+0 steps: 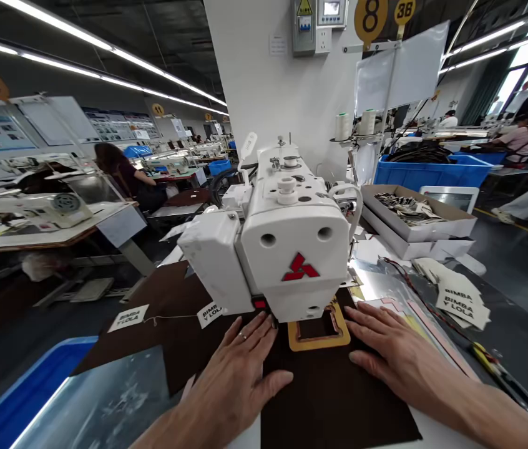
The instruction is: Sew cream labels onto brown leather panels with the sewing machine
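A white sewing machine with a red emblem stands straight ahead. Under its head lies a yellow rectangular frame, flat on dark brown fabric. My left hand rests on the fabric left of the frame, fingers stretched forward and thumb out to the side. On the other side, my right hand lies flat with fingers spread, their tips near the frame's right edge. Neither hand grips anything. Two white printed labels, one further left and one near the machine, lie on brown fabric, joined by a thread. The needle is hidden behind the machine head.
Loose printed labels and a yellow-handled tool lie at the right. Behind them stands a cardboard box of small pieces. A blue bin sits at lower left, beside a clear plate. Other people sit at machines further off.
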`<state>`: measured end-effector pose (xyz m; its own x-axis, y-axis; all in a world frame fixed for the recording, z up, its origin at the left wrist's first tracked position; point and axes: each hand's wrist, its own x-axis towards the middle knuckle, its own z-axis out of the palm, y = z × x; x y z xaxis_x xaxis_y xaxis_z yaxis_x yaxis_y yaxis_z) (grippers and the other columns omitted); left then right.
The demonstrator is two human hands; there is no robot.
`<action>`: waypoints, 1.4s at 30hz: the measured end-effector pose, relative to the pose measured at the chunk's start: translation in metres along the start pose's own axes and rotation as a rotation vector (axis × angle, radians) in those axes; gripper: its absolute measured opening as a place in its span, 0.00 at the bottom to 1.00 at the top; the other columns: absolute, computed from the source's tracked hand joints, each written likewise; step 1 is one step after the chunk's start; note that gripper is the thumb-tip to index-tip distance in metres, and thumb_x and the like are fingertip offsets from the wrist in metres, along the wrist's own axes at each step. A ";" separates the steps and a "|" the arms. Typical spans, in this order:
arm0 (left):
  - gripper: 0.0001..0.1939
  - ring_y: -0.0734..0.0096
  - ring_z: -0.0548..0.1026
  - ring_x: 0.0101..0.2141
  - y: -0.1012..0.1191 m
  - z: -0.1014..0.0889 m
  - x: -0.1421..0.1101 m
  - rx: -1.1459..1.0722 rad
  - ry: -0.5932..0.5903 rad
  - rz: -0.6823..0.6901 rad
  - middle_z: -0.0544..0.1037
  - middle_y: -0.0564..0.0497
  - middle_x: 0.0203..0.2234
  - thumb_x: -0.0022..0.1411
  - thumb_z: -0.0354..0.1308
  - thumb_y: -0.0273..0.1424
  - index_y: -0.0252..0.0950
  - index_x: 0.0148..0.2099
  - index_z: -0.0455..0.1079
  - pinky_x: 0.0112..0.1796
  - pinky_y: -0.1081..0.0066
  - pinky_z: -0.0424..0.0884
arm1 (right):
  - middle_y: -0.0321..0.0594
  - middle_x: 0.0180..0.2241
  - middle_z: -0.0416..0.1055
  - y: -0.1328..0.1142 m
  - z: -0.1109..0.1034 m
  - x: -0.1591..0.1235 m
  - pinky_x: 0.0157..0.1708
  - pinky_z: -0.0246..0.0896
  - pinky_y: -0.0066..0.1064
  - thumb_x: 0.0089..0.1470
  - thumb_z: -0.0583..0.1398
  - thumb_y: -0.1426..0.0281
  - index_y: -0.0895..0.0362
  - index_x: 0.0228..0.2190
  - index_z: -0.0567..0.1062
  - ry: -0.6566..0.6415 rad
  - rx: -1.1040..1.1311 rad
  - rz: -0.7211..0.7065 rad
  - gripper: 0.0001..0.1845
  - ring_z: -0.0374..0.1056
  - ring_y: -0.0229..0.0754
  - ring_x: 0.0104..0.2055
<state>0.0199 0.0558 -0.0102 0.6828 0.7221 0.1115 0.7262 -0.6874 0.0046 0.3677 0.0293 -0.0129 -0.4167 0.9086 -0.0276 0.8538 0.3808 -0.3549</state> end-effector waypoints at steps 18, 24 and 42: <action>0.30 0.50 0.58 0.71 -0.023 0.001 -0.011 -0.057 0.084 -0.064 0.63 0.49 0.70 0.79 0.46 0.53 0.43 0.73 0.59 0.70 0.45 0.57 | 0.49 0.70 0.62 0.004 0.001 -0.005 0.68 0.56 0.65 0.72 0.56 0.56 0.56 0.65 0.72 0.203 -0.069 -0.084 0.28 0.56 0.63 0.72; 0.26 0.63 0.51 0.73 0.011 -0.004 -0.024 0.001 0.147 0.230 0.61 0.53 0.71 0.78 0.52 0.45 0.38 0.70 0.62 0.74 0.62 0.34 | 0.49 0.68 0.65 0.003 -0.011 -0.027 0.68 0.60 0.57 0.72 0.57 0.58 0.56 0.64 0.73 0.225 -0.038 -0.137 0.26 0.59 0.59 0.71; 0.24 0.57 0.60 0.70 0.011 0.003 -0.039 -0.164 0.188 0.197 0.63 0.55 0.70 0.78 0.50 0.41 0.49 0.72 0.60 0.71 0.59 0.54 | 0.47 0.68 0.66 0.010 -0.011 -0.032 0.68 0.61 0.55 0.72 0.57 0.60 0.57 0.62 0.75 0.198 0.002 -0.156 0.24 0.60 0.58 0.70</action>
<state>0.0014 0.0201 -0.0175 0.7710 0.5575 0.3078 0.5486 -0.8269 0.1235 0.3931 0.0064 -0.0054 -0.4739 0.8548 0.2114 0.7831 0.5189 -0.3428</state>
